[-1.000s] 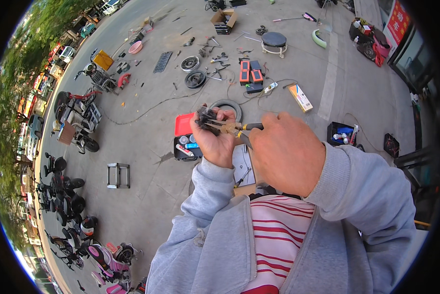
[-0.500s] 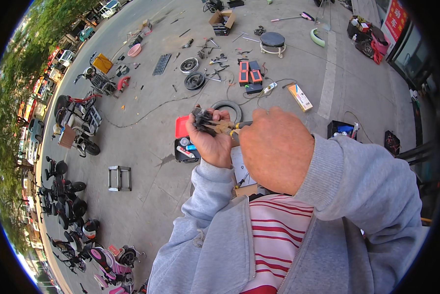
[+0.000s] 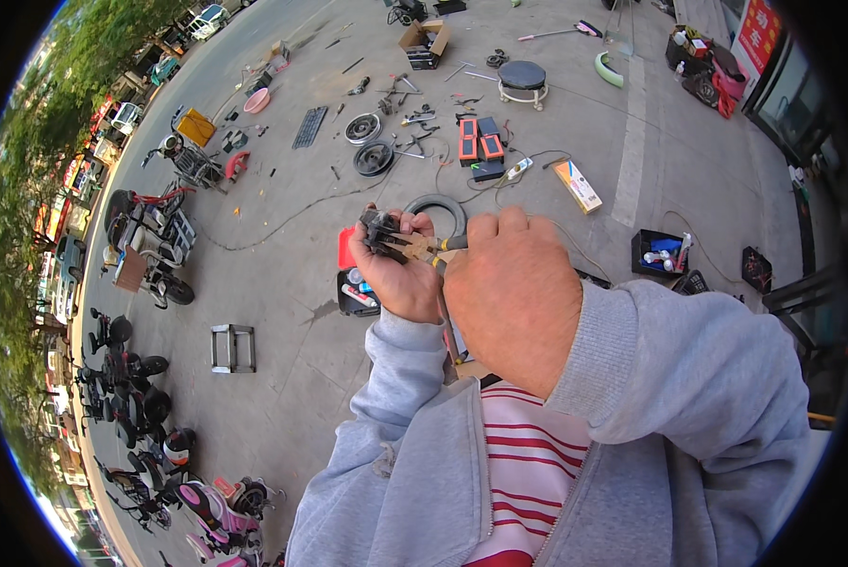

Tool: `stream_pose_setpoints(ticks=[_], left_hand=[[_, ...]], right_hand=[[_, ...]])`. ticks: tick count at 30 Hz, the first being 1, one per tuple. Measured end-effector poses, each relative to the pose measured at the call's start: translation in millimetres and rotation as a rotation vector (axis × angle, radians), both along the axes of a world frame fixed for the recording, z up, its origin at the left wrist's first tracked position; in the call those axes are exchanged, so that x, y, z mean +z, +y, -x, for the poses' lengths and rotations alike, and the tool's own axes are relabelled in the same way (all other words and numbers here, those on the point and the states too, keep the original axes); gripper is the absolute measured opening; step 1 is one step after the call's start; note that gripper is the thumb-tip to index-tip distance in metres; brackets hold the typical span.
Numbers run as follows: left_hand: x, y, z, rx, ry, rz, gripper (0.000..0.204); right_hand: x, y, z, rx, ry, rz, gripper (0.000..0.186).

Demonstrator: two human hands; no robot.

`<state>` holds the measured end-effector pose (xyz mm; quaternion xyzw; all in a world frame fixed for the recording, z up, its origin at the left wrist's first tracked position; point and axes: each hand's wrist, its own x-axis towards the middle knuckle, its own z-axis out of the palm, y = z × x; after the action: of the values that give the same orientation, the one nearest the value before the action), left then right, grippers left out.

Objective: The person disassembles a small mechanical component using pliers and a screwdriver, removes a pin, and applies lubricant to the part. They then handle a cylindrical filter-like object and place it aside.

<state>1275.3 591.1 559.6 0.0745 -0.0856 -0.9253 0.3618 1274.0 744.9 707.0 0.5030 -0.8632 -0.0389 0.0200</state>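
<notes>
My left hand (image 3: 403, 283) is closed around a small black part (image 3: 378, 229), palm up in front of my chest. Pliers (image 3: 411, 249) with rusty brown jaws and yellow-banded dark handles reach in from the right, their jaws against the black part. My right hand (image 3: 513, 293), seen from its back, grips the handles. One handle runs under the fist and the other slants down beside it. Its fingers hide most of the grip, and exactly what the jaws pinch is too small to tell. Below the hands sits a toolbox (image 3: 356, 300) with a red lid, partly hidden.
A tire (image 3: 438, 210) lies just beyond my hands. Farther off are wheel rims (image 3: 374, 158), orange-and-black cases (image 3: 480, 142), a round stool (image 3: 523, 76) and scattered tools. A metal frame (image 3: 233, 349) stands left, near parked scooters (image 3: 131, 378). A black bin (image 3: 660, 253) is at right.
Both hands have shifted slightly left, the right one more. The pliers' handles have spread wider, and the lower one now points down. The black part stays in my left hand.
</notes>
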Motion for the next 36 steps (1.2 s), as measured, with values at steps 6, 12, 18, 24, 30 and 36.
stream_pose_setpoints(ticks=[6,12,18,24,30,36], left_hand=[[9,3,-3,-0.01,0.044,-0.047,0.027],[9,1,-1,0.041,0.041,-0.023,0.028],[-3,-5,0,0.064,0.082,0.034,0.027],[-3,-6,-1,0.085,0.024,0.131,0.026],[3,-2,-4,0.109,-0.088,0.172,0.025],[-11,-9,-2,0.085,-0.096,0.194,0.027]], right_hand=[[-5,-11,-13,0.001,0.122,-0.003,0.022],[-8,-17,-17,-0.024,0.166,0.031,0.023],[-6,-16,-14,-0.019,0.155,0.012,0.021],[-6,-16,-7,-0.003,0.092,-0.014,0.02],[-6,-16,2,0.014,0.025,-0.051,0.019],[-8,-17,10,0.019,-0.044,-0.092,0.018]])
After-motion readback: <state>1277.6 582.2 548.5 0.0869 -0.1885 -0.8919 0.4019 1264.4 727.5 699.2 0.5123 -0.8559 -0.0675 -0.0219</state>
